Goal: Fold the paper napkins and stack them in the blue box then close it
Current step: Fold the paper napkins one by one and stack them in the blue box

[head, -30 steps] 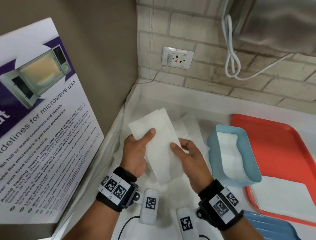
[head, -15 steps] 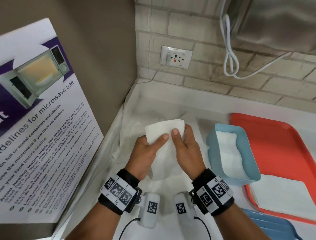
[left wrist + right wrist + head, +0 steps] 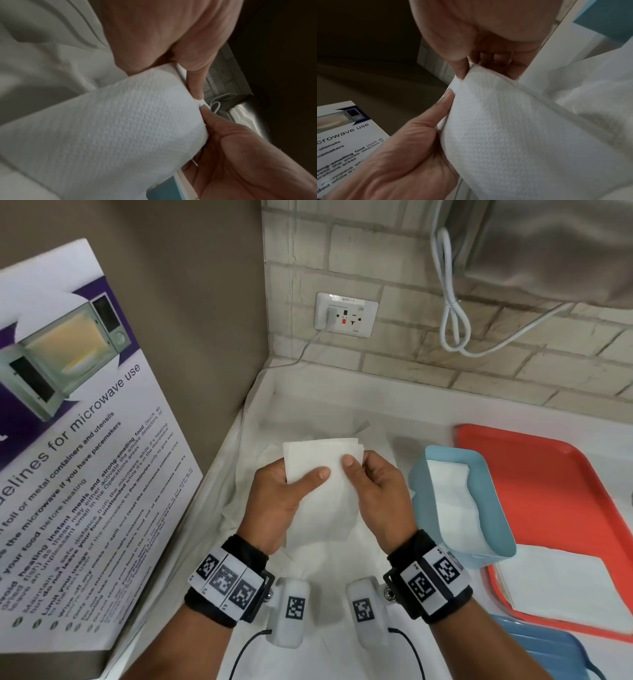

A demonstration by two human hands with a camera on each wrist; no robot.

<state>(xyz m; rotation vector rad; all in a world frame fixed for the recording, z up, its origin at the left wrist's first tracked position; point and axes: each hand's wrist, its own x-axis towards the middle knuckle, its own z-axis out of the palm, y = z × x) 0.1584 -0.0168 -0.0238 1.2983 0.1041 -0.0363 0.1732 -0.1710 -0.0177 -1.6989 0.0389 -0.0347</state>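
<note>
Since the frame half a second back, our two hands had drawn slightly nearer the body, the doubled napkin point(image 3: 323, 460) between them unchanged. At far left leaned a microwave-use poster point(image 3: 85, 440). Next came our left hand point(image 3: 277, 501), its grip closed round the napkin's left edge, thumb laid across the front and fingers behind. We held the napkin above loose white sheets point(image 3: 260, 467) spread on the desk point(image 3: 394, 412). Our right hand point(image 3: 376, 494) pinched the right edge the same way, thumb on top, the two thumb tips near each other. Just right of that hand stood the blue box point(image 3: 493, 529), open, with folded napkins inside. Farthest right lay a red tray point(image 3: 555, 491) carrying a white sheet.
</note>
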